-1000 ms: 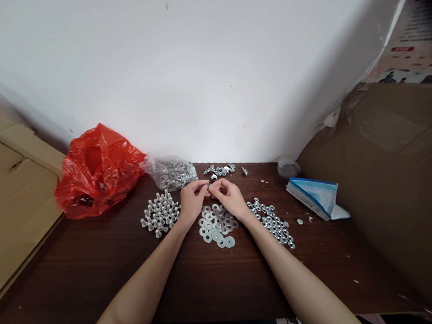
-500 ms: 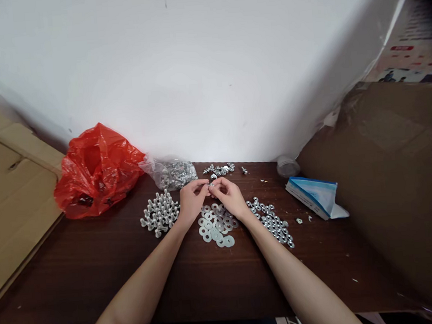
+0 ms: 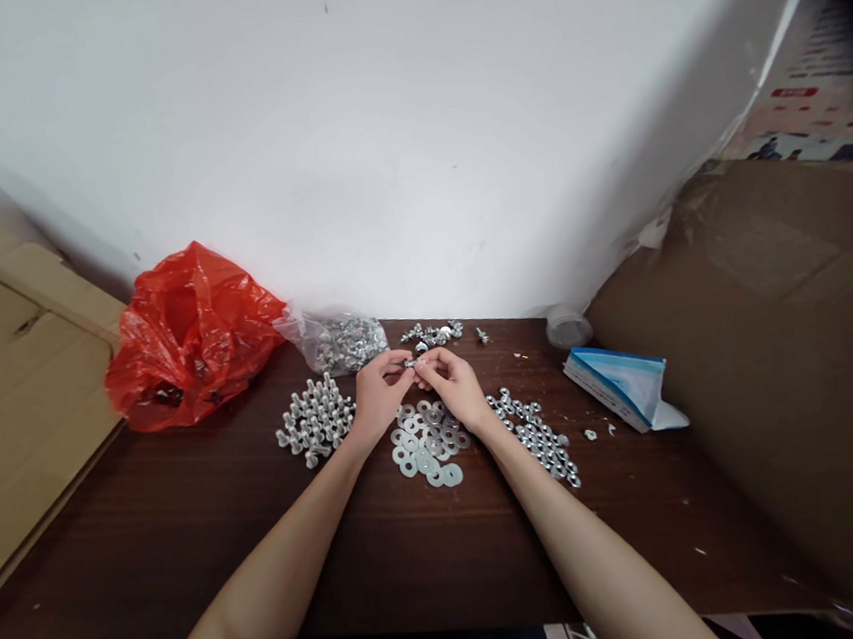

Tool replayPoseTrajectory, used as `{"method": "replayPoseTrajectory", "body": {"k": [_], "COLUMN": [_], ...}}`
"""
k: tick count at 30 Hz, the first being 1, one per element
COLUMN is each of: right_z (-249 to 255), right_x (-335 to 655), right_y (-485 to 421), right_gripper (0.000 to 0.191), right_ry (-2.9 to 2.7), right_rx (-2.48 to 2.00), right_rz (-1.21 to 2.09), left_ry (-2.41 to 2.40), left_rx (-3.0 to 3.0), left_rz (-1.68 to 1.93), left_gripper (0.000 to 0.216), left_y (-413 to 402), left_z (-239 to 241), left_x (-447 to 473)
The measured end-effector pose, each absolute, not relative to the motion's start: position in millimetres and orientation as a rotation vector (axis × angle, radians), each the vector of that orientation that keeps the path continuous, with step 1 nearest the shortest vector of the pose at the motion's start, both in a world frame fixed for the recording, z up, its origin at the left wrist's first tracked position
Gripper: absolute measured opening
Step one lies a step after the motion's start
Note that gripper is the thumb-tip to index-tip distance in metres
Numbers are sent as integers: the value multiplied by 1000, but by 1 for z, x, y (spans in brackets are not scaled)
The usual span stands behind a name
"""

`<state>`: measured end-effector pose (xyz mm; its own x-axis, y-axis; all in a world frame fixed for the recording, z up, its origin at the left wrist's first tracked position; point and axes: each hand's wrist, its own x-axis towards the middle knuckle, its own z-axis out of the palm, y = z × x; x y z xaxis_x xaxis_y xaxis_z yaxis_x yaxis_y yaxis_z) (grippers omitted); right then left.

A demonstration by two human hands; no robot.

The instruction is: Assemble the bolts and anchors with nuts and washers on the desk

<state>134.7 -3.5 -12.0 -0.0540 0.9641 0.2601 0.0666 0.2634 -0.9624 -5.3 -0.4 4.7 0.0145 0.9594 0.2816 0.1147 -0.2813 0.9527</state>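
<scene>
1. The left hand point(image 3: 377, 394) and right hand point(image 3: 455, 386) meet fingertip to fingertip, both pinched shut on one small shiny piece point(image 3: 413, 363). It is too small to tell which part each hand has. The piece hangs just above the table point(image 3: 416, 557), over the far edge of the washers point(image 3: 428, 445).
2. Only fingertips hold the piece, and the metal looks smooth. If either hand loosens while the other twists or pulls, I judge it could slip. It would fall among the washers at 6 o'clock and be hard to pick out from them.
3. The left wrist lies just beside the bolts point(image 3: 316, 422) at 8 o'clock, which seem to stand upright and packed close. A sideways swing of that wrist could knock several over.
4. The right forearm runs close along the nuts point(image 3: 539, 439) at 4 o'clock. Dragging the arm back could scatter them, and some might roll towards the box point(image 3: 620, 383) at 3 o'clock.
5. A loose heap point(image 3: 434, 335) sits near at 12 o'clock and a clear bag point(image 3: 336, 341) at 11 o'clock. A dropped piece that bounces forward could get mixed in with either.
</scene>
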Motion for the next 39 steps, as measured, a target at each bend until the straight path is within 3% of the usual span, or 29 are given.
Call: {"method": "replayPoseTrajectory", "body": {"k": [18, 39], "right_z": [-13, -11], "right_x": [135, 136], "right_y": [-3, -4], "right_gripper": [35, 24], "right_ry": [-1398, -1459], "right_rx": [-1102, -1108], "right_rz": [935, 921], "left_ry": [1109, 1154], "left_rx": [1401, 1467], "left_rz": [1362, 1336], "left_gripper": [25, 27], "left_y": [5, 4], "left_z": [-8, -8], "left_x": [-7, -7]}}
